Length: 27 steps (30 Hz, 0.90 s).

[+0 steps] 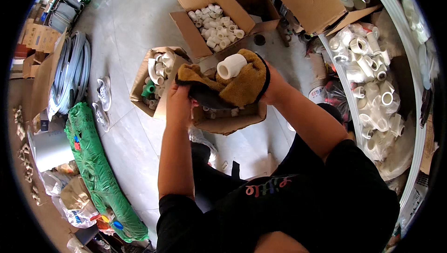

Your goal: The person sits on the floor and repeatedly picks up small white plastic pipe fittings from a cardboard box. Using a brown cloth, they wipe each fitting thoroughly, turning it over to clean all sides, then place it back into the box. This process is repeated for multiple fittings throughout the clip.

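Note:
A brown plush cloth with dark edging (241,87) is stretched between my two hands. My left hand (181,101) grips its left end, and my right hand (274,83) holds its right side, the fingers mostly hidden behind it. A white plastic pipe fitting (231,66) rests on the cloth, nearer the right hand. Below the cloth stands a cardboard box (228,124) with a few small fittings partly in view. To its left, another carton (139,104) holds white elbows and a green fitting (148,88).
An open carton (180,26) of small white fittings stands beyond. Bagged white fittings (375,67) fill a shelf at right. Coiled pipe (75,67), a long green wrapped bundle (96,169) and grey shoes (104,94) lie at left.

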Each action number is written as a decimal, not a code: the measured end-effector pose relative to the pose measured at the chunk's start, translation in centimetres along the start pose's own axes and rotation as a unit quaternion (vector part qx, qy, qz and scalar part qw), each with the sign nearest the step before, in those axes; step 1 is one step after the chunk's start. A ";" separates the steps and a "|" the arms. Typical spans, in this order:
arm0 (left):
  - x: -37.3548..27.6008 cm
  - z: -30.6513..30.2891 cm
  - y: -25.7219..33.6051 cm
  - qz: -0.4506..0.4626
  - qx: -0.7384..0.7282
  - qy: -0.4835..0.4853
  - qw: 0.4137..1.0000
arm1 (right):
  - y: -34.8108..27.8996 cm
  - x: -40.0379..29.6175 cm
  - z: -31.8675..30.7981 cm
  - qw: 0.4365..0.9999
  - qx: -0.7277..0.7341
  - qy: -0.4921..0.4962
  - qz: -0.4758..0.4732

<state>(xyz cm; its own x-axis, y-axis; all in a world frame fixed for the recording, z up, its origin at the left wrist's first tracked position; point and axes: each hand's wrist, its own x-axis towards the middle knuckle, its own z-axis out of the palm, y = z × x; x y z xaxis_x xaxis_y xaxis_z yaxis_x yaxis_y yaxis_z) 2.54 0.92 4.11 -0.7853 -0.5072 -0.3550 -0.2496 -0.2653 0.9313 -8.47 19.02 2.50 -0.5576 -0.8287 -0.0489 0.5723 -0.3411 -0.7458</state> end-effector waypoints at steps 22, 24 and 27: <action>-2.6 2.7 0.2 0.225 -0.079 -0.168 0.957 | 2.7 0.1 1.3 0.957 0.181 -0.011 0.227; -2.6 2.5 0.3 0.226 -0.119 -0.193 0.947 | 2.8 -0.8 1.8 0.965 0.149 -0.035 0.213; -3.4 2.6 0.9 0.204 -0.139 -0.179 0.952 | 2.1 -1.1 2.1 0.983 0.024 -0.077 0.163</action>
<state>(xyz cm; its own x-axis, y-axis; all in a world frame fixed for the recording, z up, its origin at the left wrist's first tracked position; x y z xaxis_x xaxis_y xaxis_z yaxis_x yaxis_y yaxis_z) 3.54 4.57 6.34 -0.9400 -0.3158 0.1291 0.2384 -0.3372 0.9107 -5.42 18.25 2.37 -0.2438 -0.9535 -0.1772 0.7352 -0.0626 -0.6750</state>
